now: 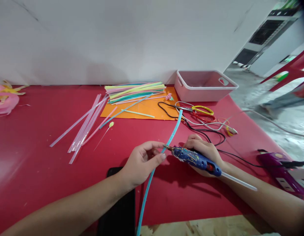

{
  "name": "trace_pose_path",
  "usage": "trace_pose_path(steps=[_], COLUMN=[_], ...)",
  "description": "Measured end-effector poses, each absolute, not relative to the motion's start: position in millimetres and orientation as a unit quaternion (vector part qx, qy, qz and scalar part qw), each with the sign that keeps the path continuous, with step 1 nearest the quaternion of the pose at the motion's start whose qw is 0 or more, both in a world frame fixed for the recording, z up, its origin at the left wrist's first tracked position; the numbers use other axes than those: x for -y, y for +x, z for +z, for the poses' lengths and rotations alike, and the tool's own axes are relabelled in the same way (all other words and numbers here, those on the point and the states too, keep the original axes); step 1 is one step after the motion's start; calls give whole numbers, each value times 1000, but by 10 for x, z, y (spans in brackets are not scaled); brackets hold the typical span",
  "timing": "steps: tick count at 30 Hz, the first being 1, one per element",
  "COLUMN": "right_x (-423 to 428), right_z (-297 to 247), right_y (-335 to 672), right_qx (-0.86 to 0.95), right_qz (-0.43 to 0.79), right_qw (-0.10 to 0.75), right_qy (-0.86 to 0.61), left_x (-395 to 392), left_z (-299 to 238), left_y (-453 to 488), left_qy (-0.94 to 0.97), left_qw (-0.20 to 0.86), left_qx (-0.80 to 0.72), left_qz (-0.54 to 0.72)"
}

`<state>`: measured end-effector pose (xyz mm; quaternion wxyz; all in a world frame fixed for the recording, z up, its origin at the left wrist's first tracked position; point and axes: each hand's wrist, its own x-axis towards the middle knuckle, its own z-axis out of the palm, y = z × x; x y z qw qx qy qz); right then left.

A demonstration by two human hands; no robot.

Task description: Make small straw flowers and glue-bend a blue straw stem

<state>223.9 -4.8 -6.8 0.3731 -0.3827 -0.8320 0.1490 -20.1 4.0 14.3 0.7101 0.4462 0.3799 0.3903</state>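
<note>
My left hand [141,162] is pinching a blue fuzzy stem [147,190] between thumb and fingers, on my side of the orange sheet [106,112]; the stem's top end is pointing toward that sheet's near edge. My right hand [204,150] is clamping around a blue glue gun [191,158], nearer me than the sheet, nozzle sitting at the stem; can't tell if touching. A clear glue stick [239,182] is poking out its back. A black phone-like slab [119,209] is lying nearer me than the sheet, partly under my left arm. Fuzzy-stem bundle [134,91] is resting on the sheet. Pink translucent strips [85,126] are lying left of it; scissors [191,109] and a pink bin [201,95] are sitting right of it.
</note>
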Motion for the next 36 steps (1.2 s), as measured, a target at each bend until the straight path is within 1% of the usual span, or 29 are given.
trace_pose_path(steps=[9, 12, 23, 27, 31, 36], right_x=[-2, 8, 6, 21, 48, 62], right_z=[-158, -160, -126, -104, -69, -49], right_y=[2261, 2266, 2310, 2308, 2313, 2305], right_qx=[829, 820, 816, 815, 807, 803], right_qz=[123, 120, 105, 114, 124, 116], right_qw=[401, 393, 389, 386, 361, 357], right_qy=[-369, -398, -414, -418, -451, -463], left_x=[-49, -54, -63, -68, -59, -60], left_z=[121, 117, 66, 42, 47, 29], left_y=[-202, -196, -212, -206, -215, -228], left_qy=[446, 451, 471, 463, 464, 465], left_qw=[704, 702, 685, 699, 701, 703], left_qx=[-378, -369, -368, -355, -350, -343], left_qz=[404, 409, 417, 413, 413, 416])
